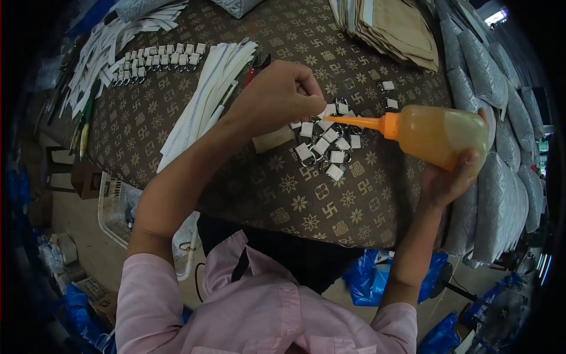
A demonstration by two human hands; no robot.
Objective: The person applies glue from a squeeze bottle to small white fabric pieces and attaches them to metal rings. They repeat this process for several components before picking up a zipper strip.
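Observation:
My right hand (pixel 453 177) is wrapped round a squeeze bottle (pixel 433 133) of amber liquid, held on its side. Its orange nozzle (pixel 359 121) points left, with the tip close to the fingertips of my left hand (pixel 283 94). Those fingers are pinched together; what they hold, if anything, is hidden. Below the nozzle lies a loose pile of small white tabs with metal rings (pixel 323 145). Two more ringed tabs (pixel 389 104) sit apart, near the bottle's cap. A small beige piece (pixel 273 140) lies under my left wrist.
Rows of ringed white tabs (pixel 156 59), white zipper strips (pixel 203 100) and red-handled pliers (pixel 252 73) lie to the left on the patterned tabletop (pixel 306 206). Tan fabric (pixel 395 29) is stacked at the back right. Grey cushions (pixel 492 194) line the right edge.

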